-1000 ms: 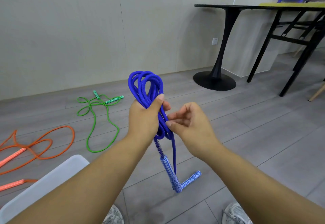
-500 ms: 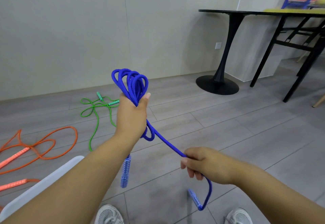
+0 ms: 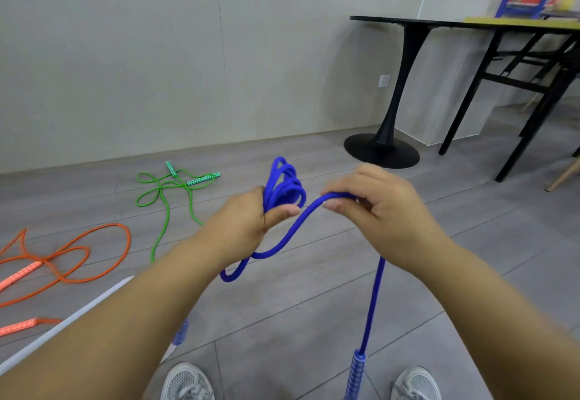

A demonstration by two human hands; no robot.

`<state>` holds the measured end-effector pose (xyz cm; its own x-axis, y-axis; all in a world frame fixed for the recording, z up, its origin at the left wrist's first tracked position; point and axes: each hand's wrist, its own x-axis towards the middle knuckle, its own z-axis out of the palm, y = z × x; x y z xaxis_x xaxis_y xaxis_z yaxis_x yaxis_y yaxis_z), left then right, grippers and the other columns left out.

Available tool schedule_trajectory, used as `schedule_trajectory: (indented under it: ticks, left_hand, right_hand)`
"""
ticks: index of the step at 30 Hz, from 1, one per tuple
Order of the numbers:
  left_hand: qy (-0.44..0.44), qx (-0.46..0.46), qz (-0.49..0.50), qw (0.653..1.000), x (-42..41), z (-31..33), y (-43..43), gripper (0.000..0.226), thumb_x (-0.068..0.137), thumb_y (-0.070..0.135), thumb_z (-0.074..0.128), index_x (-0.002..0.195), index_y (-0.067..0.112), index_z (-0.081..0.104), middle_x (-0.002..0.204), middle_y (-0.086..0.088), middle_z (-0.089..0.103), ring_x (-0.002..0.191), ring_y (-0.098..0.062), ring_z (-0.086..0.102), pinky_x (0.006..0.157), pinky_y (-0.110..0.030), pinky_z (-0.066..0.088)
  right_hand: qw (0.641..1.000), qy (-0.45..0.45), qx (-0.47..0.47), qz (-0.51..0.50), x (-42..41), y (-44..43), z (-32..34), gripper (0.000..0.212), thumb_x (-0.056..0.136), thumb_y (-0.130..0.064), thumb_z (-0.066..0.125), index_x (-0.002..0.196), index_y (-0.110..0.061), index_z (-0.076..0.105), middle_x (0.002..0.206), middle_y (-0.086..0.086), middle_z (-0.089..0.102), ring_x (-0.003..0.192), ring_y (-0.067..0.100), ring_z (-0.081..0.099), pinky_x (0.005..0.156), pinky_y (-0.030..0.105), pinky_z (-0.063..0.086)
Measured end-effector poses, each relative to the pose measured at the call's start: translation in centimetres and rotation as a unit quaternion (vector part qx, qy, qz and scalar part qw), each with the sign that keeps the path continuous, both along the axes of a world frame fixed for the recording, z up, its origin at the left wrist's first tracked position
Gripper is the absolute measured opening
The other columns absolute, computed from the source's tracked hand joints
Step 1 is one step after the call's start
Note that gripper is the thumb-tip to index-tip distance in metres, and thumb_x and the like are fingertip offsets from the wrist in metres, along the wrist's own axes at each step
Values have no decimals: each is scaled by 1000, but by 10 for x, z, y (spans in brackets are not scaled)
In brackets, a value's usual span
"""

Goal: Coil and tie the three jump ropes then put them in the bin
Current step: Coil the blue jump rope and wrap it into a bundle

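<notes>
Head view. Gripping the coiled blue rope (image 3: 284, 186) in the left hand (image 3: 241, 227), loops above the fist; pinching its free tail in the right hand (image 3: 376, 211), just beside. Tie judged unfinished. Well left of the grip, lying uncoiled: green rope (image 3: 163, 208), orange rope (image 3: 94, 242). Below the left forearm: bin (image 3: 78, 315), contents hidden.

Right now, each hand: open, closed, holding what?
The left hand grips the coiled bundle of the blue jump rope.
The right hand pinches that rope's loose strand.
</notes>
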<state>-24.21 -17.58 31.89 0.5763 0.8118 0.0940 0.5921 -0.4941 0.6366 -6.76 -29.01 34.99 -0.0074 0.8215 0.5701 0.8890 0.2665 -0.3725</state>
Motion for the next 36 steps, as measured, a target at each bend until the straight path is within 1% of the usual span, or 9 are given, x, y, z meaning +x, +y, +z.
schedule_trajectory:
  ticks: [5,10,12,17,22,26,30,33,36]
  left_hand:
    - [-6,-77,-125,989,2,-1,-15,25,87,46,53,76,23,51,63,1,53,54,-12,46,49,-15,37]
    - [-26,-115,-155,981,1,-1,-19,42,93,44,49,82,4,51,62,-5,55,56,-17,51,59,-30,45]
    - [-52,-153,-151,975,2,-1,-20,45,92,48,47,78,5,48,55,0,50,54,-19,48,58,-36,44]
    - [-120,-211,-139,960,4,4,-29,60,91,56,31,74,1,47,53,-4,45,49,-20,39,50,-28,37]
    - [-17,-148,-162,975,4,8,-32,74,60,78,48,78,7,52,59,0,50,52,-14,44,57,-29,41]
    - [62,-140,-204,967,7,13,-41,48,57,50,83,72,20,49,54,11,47,50,-7,42,52,-19,38]
    - [91,-96,-247,960,10,11,-47,40,62,31,84,63,20,46,52,8,47,48,-9,42,51,-21,39]
    - [41,-111,-228,966,11,13,-47,35,65,23,83,63,18,49,52,8,47,48,-9,45,51,-20,41]
    - [-50,-141,-199,969,9,15,-47,30,67,18,83,57,27,56,50,10,50,48,-7,45,51,-17,40]
  right_hand:
    - [998,50,-26,21,-3,8,5,11,88,-24,62,96,-22,69,92,-9,59,88,3,52,76,13,42]
    - [990,94,-106,-12,1,9,3,14,90,-27,57,100,-23,66,103,-7,66,95,9,57,85,28,49]
    - [987,113,-111,-19,4,8,2,13,90,-27,58,99,-24,66,98,-11,64,91,7,56,80,23,48]
    - [989,101,-102,-36,13,7,1,5,89,-28,59,91,-29,64,87,-16,57,86,1,52,71,8,37]
    - [990,93,-101,-30,15,7,1,4,86,-30,62,87,-33,64,89,-15,59,89,2,53,74,11,40]
    - [988,111,-105,-18,11,12,2,5,83,-31,66,84,-36,66,87,-17,60,87,-1,53,71,6,39]
    - [976,164,-144,-9,9,14,1,7,79,-29,70,81,-36,69,82,-19,64,79,-5,57,67,5,43]
    - [949,256,-186,11,10,14,1,6,81,-23,70,84,-25,74,65,-17,67,61,-4,57,57,7,44]
    - [926,305,-220,16,16,12,0,13,85,-13,65,85,-22,75,74,-5,73,67,7,63,63,15,52]
